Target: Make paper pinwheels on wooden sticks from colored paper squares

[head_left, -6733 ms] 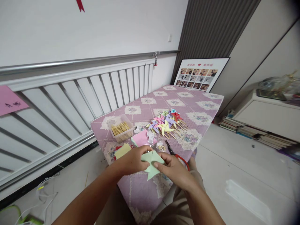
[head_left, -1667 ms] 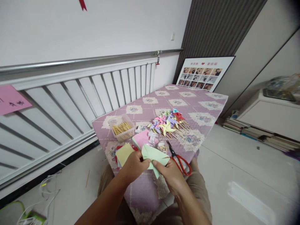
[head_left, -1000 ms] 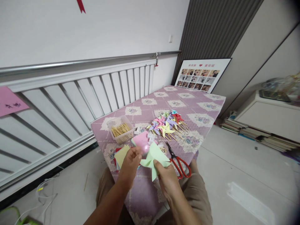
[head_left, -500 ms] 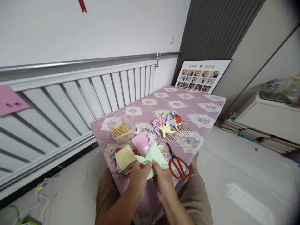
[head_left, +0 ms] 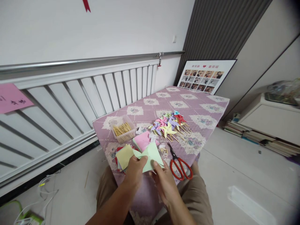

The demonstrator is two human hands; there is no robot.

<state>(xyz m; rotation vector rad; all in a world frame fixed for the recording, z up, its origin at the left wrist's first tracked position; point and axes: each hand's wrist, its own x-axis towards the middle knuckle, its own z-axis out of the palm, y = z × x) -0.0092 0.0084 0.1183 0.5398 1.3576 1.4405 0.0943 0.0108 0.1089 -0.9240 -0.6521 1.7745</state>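
Observation:
Between my hands is a light green sheet of cut paper [head_left: 152, 156], partly folded. My left hand [head_left: 136, 168] pinches its left side with thumb and fingers. My right hand [head_left: 162, 176] grips the lower right part, its thumb on top and fingers underneath. Just beyond the paper lies a stack of pink paper squares [head_left: 142, 140]. A stack of yellow and other coloured squares [head_left: 124, 156] sits to the left. To the right, scissors with red handles [head_left: 179, 164] lie beside a small round container of little wooden pieces [head_left: 163, 150].
Finished paper pinwheels on sticks [head_left: 170, 125] are heaped farther back on the cloth-covered table [head_left: 150, 101]. A clear plastic box of wooden sticks [head_left: 122, 128] stands at the left edge. A white radiator [head_left: 93, 93] runs along the wall; a photo board [head_left: 206, 76] leans behind.
My left hand has shifted slightly left along the green paper, and the thumbs have moved apart from its middle. The whole view has shifted a little.

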